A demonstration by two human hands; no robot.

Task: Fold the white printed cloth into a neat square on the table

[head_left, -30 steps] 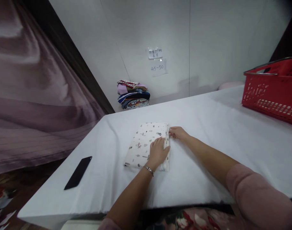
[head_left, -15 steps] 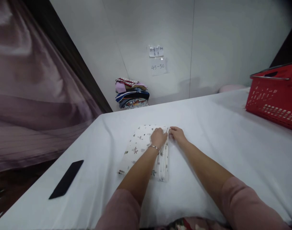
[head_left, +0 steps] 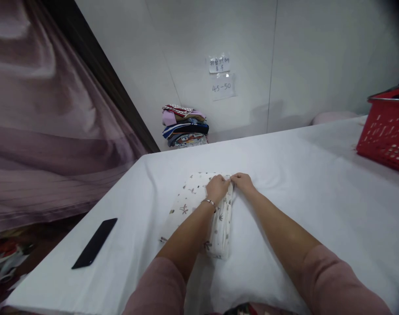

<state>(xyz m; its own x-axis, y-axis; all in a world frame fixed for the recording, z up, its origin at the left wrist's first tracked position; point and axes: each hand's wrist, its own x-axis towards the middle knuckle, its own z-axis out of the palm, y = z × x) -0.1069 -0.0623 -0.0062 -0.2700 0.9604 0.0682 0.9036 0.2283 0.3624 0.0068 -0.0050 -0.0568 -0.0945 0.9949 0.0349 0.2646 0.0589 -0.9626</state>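
Observation:
A folded white cloth (head_left: 181,212) printed with small plants and shapes lies on the white-covered table. Its right side is layered in narrow folds. My left hand (head_left: 217,187), with a bracelet at the wrist, rests on the cloth's far right part, fingers closed on the folded edge. At the far right corner my right hand (head_left: 243,183) pinches the cloth's edge, thumb and fingers together. The two hands' fingertips almost meet. My left forearm hides part of the cloth's near side.
A black flat object (head_left: 95,243) lies on the table's left. Folded clothes (head_left: 186,127) are stacked by the wall beyond the far edge. A red basket (head_left: 386,131) stands at right. Two paper signs (head_left: 223,86) hang on the wall. A pinkish curtain (head_left: 55,131) hangs at left.
My right hand has moved slightly left onto the cloth's corner, closing the gap to my left hand. The cloth's folded right side has shifted a little. The view has turned slightly left.

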